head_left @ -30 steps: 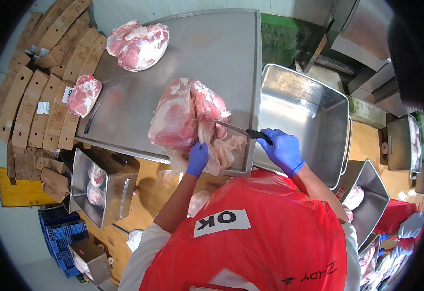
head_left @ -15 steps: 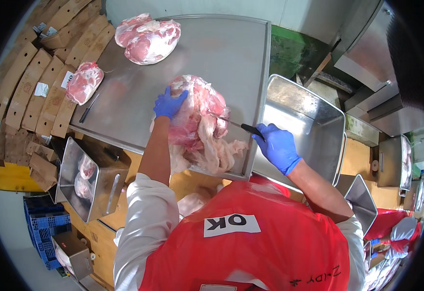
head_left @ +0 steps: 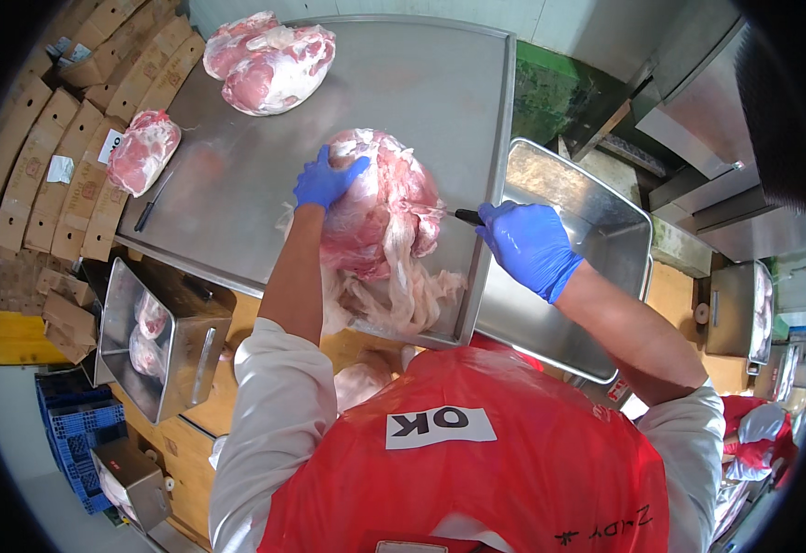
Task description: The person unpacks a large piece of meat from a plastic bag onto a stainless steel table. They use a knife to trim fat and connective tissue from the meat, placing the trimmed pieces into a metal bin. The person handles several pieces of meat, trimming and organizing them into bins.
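A large cut of raw meat (head_left: 366, 212) lies on the steel table (head_left: 421, 83) in front of me, a flap of pale skin and fat (head_left: 408, 286) trailing from its near side. My left hand (head_left: 327, 178), in a blue glove, presses on the meat's upper left with its fingers spread. In my blue-gloved right hand (head_left: 530, 241) is a black-handled knife (head_left: 467, 217), fingers wrapped round the grip. Its blade points left at the meat's right side, mostly hidden there.
Other meat cuts lie at the table's far left (head_left: 274, 69) and left edge (head_left: 144, 153), with a second knife (head_left: 149, 207) near the latter. A deep steel tub (head_left: 597, 198) adjoins the right edge. Cardboard boxes (head_left: 62, 175) line the left; a steel bin (head_left: 191, 350) holds meat.
My right hand has moved up and slightly right with the knife, and more of the blade is hidden at the meat. My left hand stays on the meat.
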### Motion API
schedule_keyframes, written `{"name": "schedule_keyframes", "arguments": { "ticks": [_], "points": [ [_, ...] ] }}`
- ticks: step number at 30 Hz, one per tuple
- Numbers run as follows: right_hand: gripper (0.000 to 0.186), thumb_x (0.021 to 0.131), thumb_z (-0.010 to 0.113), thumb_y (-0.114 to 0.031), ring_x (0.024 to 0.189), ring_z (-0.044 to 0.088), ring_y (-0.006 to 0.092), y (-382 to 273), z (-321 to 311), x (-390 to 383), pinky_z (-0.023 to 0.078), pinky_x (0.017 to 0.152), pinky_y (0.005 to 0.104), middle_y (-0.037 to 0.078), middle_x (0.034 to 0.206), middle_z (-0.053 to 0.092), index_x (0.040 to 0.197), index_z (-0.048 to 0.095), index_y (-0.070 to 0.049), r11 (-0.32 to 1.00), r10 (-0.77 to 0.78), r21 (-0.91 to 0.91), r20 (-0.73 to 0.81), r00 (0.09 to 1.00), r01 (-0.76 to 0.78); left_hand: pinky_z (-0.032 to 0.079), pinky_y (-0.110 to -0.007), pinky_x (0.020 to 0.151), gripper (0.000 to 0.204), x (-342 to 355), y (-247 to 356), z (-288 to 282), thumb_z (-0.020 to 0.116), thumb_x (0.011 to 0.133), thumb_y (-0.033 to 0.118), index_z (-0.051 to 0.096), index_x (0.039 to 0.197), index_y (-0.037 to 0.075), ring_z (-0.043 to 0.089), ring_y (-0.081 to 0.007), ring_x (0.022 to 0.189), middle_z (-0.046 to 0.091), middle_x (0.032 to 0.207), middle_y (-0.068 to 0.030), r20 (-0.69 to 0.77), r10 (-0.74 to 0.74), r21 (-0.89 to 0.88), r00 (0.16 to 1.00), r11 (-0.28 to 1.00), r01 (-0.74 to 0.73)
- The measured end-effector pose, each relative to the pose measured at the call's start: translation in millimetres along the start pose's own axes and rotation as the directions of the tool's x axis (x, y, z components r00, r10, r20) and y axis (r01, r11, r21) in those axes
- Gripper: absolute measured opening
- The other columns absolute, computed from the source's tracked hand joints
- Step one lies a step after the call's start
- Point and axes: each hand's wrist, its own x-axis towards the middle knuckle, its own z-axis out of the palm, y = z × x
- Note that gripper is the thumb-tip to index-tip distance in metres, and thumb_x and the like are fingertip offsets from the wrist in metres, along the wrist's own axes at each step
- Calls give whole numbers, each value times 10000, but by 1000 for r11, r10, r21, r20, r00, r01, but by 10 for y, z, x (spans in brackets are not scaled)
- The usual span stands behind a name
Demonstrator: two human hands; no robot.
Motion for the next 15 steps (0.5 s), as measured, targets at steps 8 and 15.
{"name": "schedule_keyframes", "arguments": {
  "ticks": [8,15],
  "points": [
    [185,941,630,-244,645,681,347,270,-132,360,527,587,465,153,704,669,910,658,-63,996,-66,-57,64,996,70,396,-484,1124,1220,284,266,30,649,672,841,358,1533,27,498,-447,1342,493,1453,-310,74,50,-41,996,998,-47],
    [125,794,601,-81,681,714,345,381,-224,605,557,599,443,173,735,694,886,663,-24,978,-188,-81,86,978,195,412,-498,1106,1189,317,374,88,663,683,818,353,1542,55,526,-459,1305,530,1408,-312,61,58,-16,996,998,-57]
  ]
}}
